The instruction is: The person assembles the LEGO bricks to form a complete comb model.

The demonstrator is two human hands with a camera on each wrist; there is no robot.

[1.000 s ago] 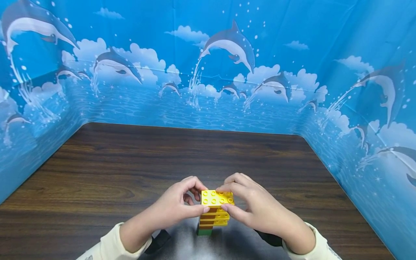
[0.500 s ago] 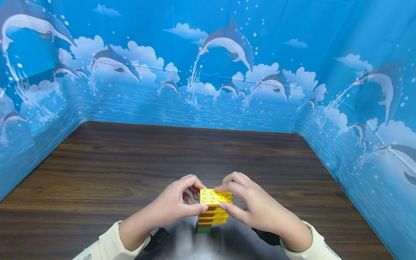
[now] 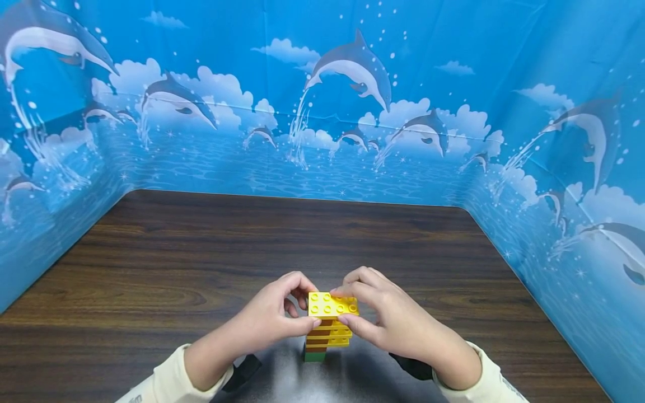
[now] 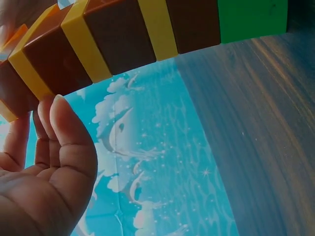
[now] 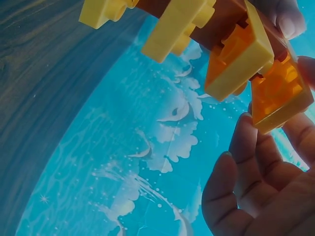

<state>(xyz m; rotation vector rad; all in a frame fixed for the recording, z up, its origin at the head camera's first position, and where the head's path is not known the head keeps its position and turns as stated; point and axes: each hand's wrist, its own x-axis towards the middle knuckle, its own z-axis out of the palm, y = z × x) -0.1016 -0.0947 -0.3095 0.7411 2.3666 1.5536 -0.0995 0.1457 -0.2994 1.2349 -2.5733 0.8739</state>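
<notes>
A tower of toy building blocks stands upright on the table, built on a green block (image 3: 314, 356). Above it brown blocks (image 4: 120, 37) alternate with thin yellow plates (image 5: 172, 29), whose ends jut out to the right. On top lies a studded yellow plate (image 3: 321, 305). My left hand (image 3: 277, 310) pinches this top plate's left end, thumb in front and fingers behind. At its right end, my right hand (image 3: 385, 313) pinches the plate between thumb and fingers. The underside of the top plate (image 5: 283, 91) shows hollow in the right wrist view.
The dark wood-grain table (image 3: 227, 240) spreads out beyond the hands. A blue dolphin-print curtain (image 3: 322, 151) rises along its back and both sides. Black straps (image 3: 243, 372) sit at the wrists, by the cream sleeves.
</notes>
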